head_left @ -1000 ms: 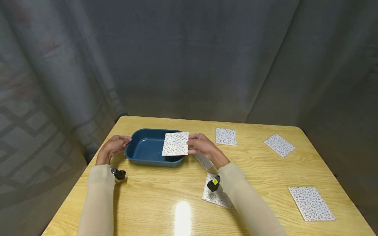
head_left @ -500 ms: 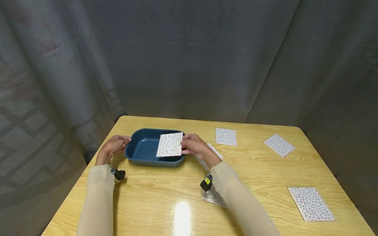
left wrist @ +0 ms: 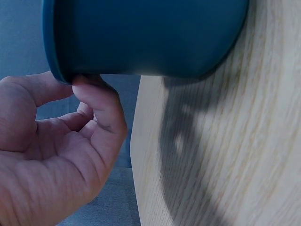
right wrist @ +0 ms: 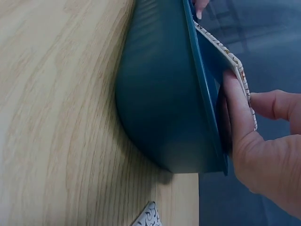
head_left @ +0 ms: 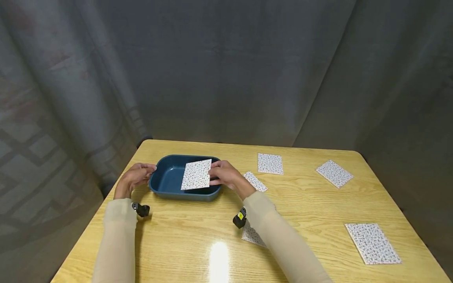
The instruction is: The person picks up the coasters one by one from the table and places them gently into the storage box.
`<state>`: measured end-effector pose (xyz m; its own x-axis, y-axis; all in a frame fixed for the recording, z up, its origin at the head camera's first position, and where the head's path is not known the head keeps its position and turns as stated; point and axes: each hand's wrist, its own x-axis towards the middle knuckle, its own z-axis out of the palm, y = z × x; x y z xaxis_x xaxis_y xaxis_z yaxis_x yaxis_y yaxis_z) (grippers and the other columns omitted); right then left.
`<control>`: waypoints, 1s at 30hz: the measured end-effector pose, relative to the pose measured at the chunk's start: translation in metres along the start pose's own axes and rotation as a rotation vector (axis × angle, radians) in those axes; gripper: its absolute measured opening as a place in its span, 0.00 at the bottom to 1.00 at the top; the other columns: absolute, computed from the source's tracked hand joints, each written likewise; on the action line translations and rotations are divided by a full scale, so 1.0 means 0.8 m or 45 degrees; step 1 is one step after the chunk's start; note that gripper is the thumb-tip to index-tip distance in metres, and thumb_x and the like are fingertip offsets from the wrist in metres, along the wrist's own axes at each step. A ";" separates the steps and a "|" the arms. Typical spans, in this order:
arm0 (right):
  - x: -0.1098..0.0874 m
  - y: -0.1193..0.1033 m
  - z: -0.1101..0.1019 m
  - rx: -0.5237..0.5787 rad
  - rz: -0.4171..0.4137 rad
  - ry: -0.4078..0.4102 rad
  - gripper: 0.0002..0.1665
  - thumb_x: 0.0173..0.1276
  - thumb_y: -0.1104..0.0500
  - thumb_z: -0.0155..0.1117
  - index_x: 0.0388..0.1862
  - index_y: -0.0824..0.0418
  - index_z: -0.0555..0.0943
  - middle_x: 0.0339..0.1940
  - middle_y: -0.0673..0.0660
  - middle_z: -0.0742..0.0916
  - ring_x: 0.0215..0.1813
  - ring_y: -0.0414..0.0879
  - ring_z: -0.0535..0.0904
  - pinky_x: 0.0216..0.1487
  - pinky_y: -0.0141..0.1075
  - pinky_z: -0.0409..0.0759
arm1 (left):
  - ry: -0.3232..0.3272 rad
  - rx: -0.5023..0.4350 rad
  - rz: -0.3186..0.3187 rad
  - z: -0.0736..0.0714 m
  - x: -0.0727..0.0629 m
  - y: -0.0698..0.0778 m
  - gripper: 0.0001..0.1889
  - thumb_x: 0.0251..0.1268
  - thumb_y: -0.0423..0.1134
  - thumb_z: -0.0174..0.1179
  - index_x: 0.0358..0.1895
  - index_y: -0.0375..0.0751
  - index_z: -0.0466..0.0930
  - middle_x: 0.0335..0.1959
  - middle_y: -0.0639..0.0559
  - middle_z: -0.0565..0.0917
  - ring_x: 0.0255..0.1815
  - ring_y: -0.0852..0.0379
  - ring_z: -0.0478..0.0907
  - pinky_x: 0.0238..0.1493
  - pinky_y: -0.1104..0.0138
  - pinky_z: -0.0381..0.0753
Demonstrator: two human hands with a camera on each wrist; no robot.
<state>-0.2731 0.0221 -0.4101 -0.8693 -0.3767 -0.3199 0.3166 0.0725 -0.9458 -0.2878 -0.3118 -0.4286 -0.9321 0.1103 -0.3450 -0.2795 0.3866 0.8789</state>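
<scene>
A dark blue rectangular tub [head_left: 170, 181] with rounded corners stands on the wooden table. With thumb and fingers my left hand [head_left: 139, 173] pinches its left rim, which the left wrist view shows up close. My right hand [head_left: 226, 173] grips the right edge of a thin white square tile [head_left: 196, 175] with a small dark pattern. The tile is tilted, its left part dipping into the tub's opening. In the right wrist view, the thumb lies on the tile's patterned face [right wrist: 242, 70] and a finger lies under it.
Similar patterned tiles lie on the table: one at the back [head_left: 270, 163], one back right [head_left: 334, 173], one front right [head_left: 373, 243], one beside the tub [head_left: 255, 181]. Another tile [head_left: 252, 236] is partly hidden under my right forearm. A grey curtain [head_left: 226, 78] hangs behind the table.
My right hand has moved left with the tile, bringing it further over the tub and slightly lower. My left hand stays on the rim, and the tub has not visibly shifted.
</scene>
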 end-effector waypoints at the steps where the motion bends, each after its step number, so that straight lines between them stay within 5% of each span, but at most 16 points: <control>1: 0.001 0.000 0.001 -0.003 0.004 0.000 0.28 0.74 0.69 0.54 0.70 0.74 0.63 0.61 0.69 0.74 0.55 0.54 0.76 0.52 0.42 0.83 | 0.003 0.001 -0.001 0.000 -0.001 0.000 0.23 0.80 0.35 0.44 0.68 0.20 0.62 0.31 0.57 0.76 0.32 0.64 0.74 0.37 0.70 0.78; 13: 0.012 0.006 0.023 -0.043 0.041 0.050 0.22 0.71 0.71 0.54 0.62 0.73 0.67 0.50 0.63 0.76 0.46 0.50 0.76 0.48 0.42 0.85 | 0.014 0.004 -0.001 0.001 0.000 0.000 0.23 0.80 0.35 0.44 0.68 0.20 0.62 0.30 0.57 0.76 0.32 0.64 0.74 0.36 0.70 0.78; 21: 0.016 0.004 0.035 -0.109 0.042 0.099 0.07 0.68 0.72 0.55 0.44 0.69 0.72 0.37 0.58 0.75 0.38 0.47 0.75 0.45 0.42 0.85 | 0.012 0.013 0.000 0.002 0.000 -0.001 0.23 0.80 0.36 0.45 0.68 0.20 0.62 0.32 0.56 0.75 0.33 0.63 0.74 0.36 0.70 0.78; 30: 0.017 0.005 0.044 -0.155 0.035 0.131 0.08 0.67 0.74 0.53 0.32 0.63 0.68 0.27 0.56 0.73 0.31 0.46 0.73 0.44 0.44 0.86 | 0.019 0.002 -0.005 0.001 0.001 -0.002 0.22 0.80 0.36 0.45 0.66 0.21 0.64 0.29 0.57 0.75 0.31 0.64 0.73 0.35 0.70 0.78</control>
<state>-0.2703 -0.0154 -0.4160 -0.8974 -0.2767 -0.3438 0.2979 0.1950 -0.9345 -0.2882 -0.3113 -0.4304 -0.9344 0.0953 -0.3433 -0.2827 0.3884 0.8771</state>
